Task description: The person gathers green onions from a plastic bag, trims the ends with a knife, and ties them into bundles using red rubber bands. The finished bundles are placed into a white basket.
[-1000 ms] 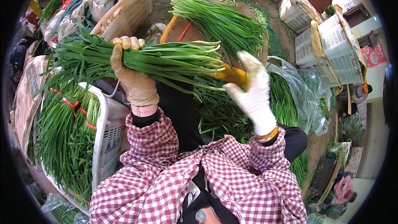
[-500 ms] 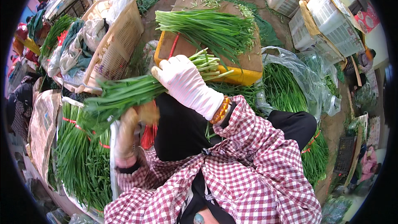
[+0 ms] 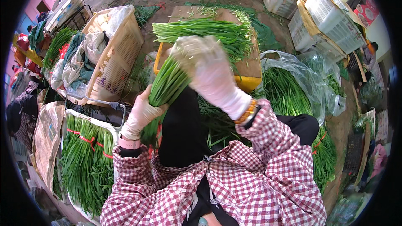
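My gloved left hand (image 3: 145, 115) is wrapped round a bunch of garlic chives (image 3: 166, 84), which tilts up to the right in front of my knees. At the bunch's upper end is my gloved right hand (image 3: 209, 65), its fingers smeared by motion, so I cannot tell whether they grip the stems. A larger pile of garlic chives (image 3: 201, 31) lies just beyond on a brown board (image 3: 184, 13) over a yellow crate (image 3: 250, 84). Leaf tips of the held bunch hang down beside my left wrist.
Tied chives (image 3: 86, 163) stand in a white-framed holder at my left. A beige crate (image 3: 119, 54) with cloths sits behind it. More chives (image 3: 284, 90) lie by clear plastic (image 3: 320, 83) at my right. White crates (image 3: 335, 19) stand at the far right.
The bunch has swung from lying nearly level toward the left to a steep tilt. My left hand has come up to grip its middle. My right hand has moved up and right to the stem end.
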